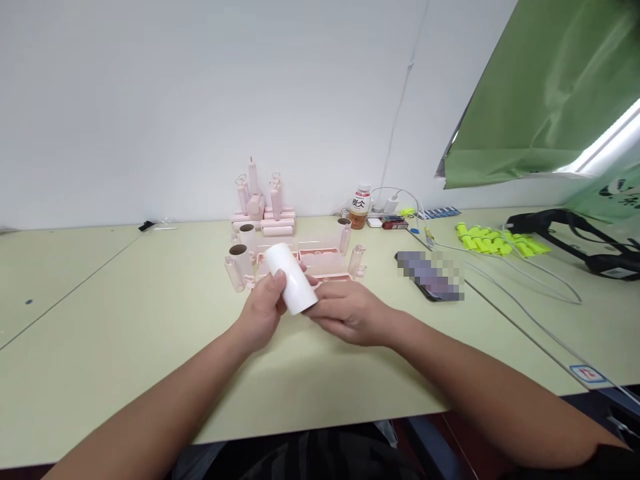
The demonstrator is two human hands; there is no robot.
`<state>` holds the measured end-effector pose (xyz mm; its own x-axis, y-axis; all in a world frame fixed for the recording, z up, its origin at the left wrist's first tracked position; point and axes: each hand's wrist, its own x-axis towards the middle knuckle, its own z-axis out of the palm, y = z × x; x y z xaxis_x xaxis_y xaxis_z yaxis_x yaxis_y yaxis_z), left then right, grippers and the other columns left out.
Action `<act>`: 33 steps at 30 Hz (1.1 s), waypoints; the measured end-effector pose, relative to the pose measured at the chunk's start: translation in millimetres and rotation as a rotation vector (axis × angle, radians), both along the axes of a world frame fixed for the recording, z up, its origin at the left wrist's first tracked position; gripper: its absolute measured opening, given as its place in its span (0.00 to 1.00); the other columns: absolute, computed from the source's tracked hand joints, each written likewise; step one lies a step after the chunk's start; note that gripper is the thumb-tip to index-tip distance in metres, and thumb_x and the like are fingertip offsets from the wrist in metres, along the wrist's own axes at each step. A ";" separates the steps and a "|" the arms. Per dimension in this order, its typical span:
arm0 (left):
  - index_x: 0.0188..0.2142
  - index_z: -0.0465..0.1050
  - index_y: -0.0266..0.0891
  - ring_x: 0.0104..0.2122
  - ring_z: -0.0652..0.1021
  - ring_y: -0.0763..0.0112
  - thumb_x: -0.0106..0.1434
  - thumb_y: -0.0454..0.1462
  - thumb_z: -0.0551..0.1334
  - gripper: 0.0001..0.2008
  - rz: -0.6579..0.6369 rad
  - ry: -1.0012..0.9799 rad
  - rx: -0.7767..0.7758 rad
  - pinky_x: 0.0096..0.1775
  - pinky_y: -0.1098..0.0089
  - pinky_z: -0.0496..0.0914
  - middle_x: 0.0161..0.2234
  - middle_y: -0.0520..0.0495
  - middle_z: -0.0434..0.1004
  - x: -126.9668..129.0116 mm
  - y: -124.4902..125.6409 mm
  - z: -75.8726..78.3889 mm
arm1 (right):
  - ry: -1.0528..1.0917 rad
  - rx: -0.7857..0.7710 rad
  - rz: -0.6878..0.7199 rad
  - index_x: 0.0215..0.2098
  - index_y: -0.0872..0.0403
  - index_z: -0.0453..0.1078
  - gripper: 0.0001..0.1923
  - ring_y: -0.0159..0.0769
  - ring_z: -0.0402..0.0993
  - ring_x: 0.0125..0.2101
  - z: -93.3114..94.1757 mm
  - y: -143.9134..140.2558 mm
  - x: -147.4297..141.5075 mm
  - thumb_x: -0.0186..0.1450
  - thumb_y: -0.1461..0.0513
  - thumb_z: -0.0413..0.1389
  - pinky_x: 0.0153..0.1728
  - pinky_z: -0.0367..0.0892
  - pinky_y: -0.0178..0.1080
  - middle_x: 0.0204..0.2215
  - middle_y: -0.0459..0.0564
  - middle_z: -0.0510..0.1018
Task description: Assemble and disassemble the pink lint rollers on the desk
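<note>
Head view, inspector A: Both bare hands meet over the pale green bench (150,333). The left hand (263,308) is clamped around the lower part of a smooth white paper roll (291,277), thumb across its face. The right hand (350,310) touches the roll's near end, fingers curled under it and gripping.

Inspector B: Position of the roll?

Inspector A: Held tilted above the bench, far end pointing up and away, just in front of a cluster of pink plastic parts.

Inspector B: Detail the cluster.

Inspector A: Flat pink plastic trays (320,261) lie directly behind the roll. White rolls with brown cardboard cores (241,261) stand upright left of them. A stack of pink plastic handles (263,210) sits further back, near the wall.

Inspector B: Other items?

Inspector A: An amber drink bottle with a white cap (359,207) stands behind the trays. Yellow-green plastic cylinders (493,240) lie to the right, well apart. White cables (505,280) run across the bench there.
</note>
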<state>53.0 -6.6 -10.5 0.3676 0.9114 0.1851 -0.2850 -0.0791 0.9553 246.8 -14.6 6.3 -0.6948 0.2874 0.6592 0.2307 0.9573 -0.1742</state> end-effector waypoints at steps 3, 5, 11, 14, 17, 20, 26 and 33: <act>0.42 0.68 0.36 0.30 0.76 0.65 0.60 0.52 0.61 0.22 0.096 0.014 0.014 0.33 0.64 0.71 0.33 0.44 0.75 -4.4 4.4 1.3 | -0.092 -0.130 0.020 0.36 0.55 0.73 0.09 0.33 0.75 0.33 -7.8 5.0 -0.5 0.66 0.68 0.50 0.35 0.68 0.34 0.31 0.51 0.79; 0.41 0.67 0.38 0.30 0.75 0.67 0.58 0.49 0.65 0.19 0.233 0.156 0.129 0.33 0.66 0.70 0.33 0.47 0.74 -7.4 9.1 -0.3 | -0.157 -0.228 -0.126 0.37 0.55 0.73 0.09 0.33 0.73 0.31 -9.6 11.4 5.5 0.65 0.68 0.51 0.33 0.66 0.34 0.31 0.50 0.78; 0.44 0.68 0.41 0.36 0.74 0.67 0.58 0.46 0.66 0.18 0.365 0.466 0.366 0.37 0.68 0.68 0.37 0.50 0.73 -6.2 10.5 -7.4 | -0.427 -0.424 -0.484 0.41 0.53 0.74 0.09 0.38 0.72 0.34 -16.6 25.6 13.2 0.64 0.63 0.54 0.33 0.60 0.36 0.36 0.51 0.79; 0.45 0.68 0.41 0.37 0.74 0.66 0.58 0.45 0.66 0.18 0.375 0.530 0.423 0.38 0.67 0.68 0.39 0.49 0.74 -4.7 6.2 -6.7 | -0.487 -0.438 -0.493 0.38 0.53 0.73 0.07 0.39 0.72 0.37 -20.1 26.6 9.8 0.64 0.62 0.55 0.33 0.58 0.35 0.38 0.51 0.78; 0.45 0.68 0.41 0.38 0.74 0.65 0.58 0.45 0.65 0.18 0.383 0.538 0.454 0.39 0.66 0.68 0.40 0.49 0.74 -4.6 3.9 -4.6 | -0.507 -0.435 -0.499 0.36 0.53 0.72 0.06 0.38 0.71 0.36 -20.8 25.9 8.2 0.64 0.62 0.54 0.32 0.57 0.35 0.36 0.50 0.78; 0.45 0.68 0.41 0.38 0.74 0.65 0.58 0.45 0.65 0.18 0.365 0.547 0.438 0.39 0.66 0.68 0.39 0.48 0.74 -4.9 3.8 -3.8 | -0.474 -0.437 -0.504 0.38 0.54 0.72 0.07 0.38 0.71 0.35 -21.2 25.7 9.7 0.64 0.63 0.54 0.31 0.57 0.35 0.34 0.51 0.78; 0.46 0.68 0.41 0.38 0.74 0.64 0.58 0.46 0.66 0.20 0.340 0.569 0.404 0.39 0.67 0.67 0.40 0.48 0.76 -5.2 4.1 -5.1 | -0.453 -0.413 -0.498 0.36 0.54 0.72 0.06 0.38 0.71 0.35 -29.7 26.9 10.6 0.60 0.66 0.55 0.30 0.56 0.35 0.35 0.52 0.76; 0.47 0.68 0.41 0.38 0.75 0.64 0.58 0.47 0.65 0.20 0.289 0.609 0.398 0.38 0.67 0.67 0.42 0.48 0.76 -5.6 2.3 -3.3 | -0.356 -0.414 -0.507 0.32 0.54 0.70 0.02 0.34 0.68 0.28 -21.5 24.3 6.8 0.59 0.64 0.57 0.26 0.54 0.34 0.29 0.48 0.75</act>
<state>47.4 -4.2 -13.8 0.2672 0.8939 0.3598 0.3641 -0.4394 0.8212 253.6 9.7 -15.2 -0.5619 0.8058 0.1871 0.7367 0.5903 -0.3299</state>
